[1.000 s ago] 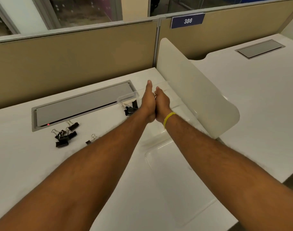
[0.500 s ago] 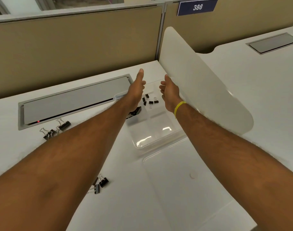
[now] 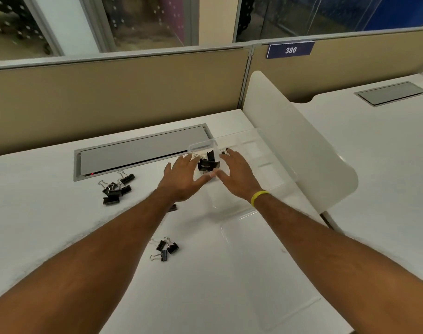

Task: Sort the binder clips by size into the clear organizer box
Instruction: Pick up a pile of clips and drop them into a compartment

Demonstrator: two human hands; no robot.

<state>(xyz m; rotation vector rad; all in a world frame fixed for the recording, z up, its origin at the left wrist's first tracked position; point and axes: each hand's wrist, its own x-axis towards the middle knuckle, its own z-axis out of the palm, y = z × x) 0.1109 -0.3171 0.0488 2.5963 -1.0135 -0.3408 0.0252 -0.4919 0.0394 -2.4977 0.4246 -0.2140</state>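
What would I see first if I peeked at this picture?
Two bare arms stretch across the white desk, the left hand and right hand spread open side by side at the clear plastic organizer box. Big black binder clips sit in the box's left side, showing between the hands. More loose black clips lie heaped on the desk further left.

A white desk (image 3: 49, 213) fills the lower frame. A grey cable hatch (image 3: 143, 150) lies centre-left, a curved white divider (image 3: 290, 141) right of centre, and a blue sign reading 386 (image 3: 290, 49) upper right.
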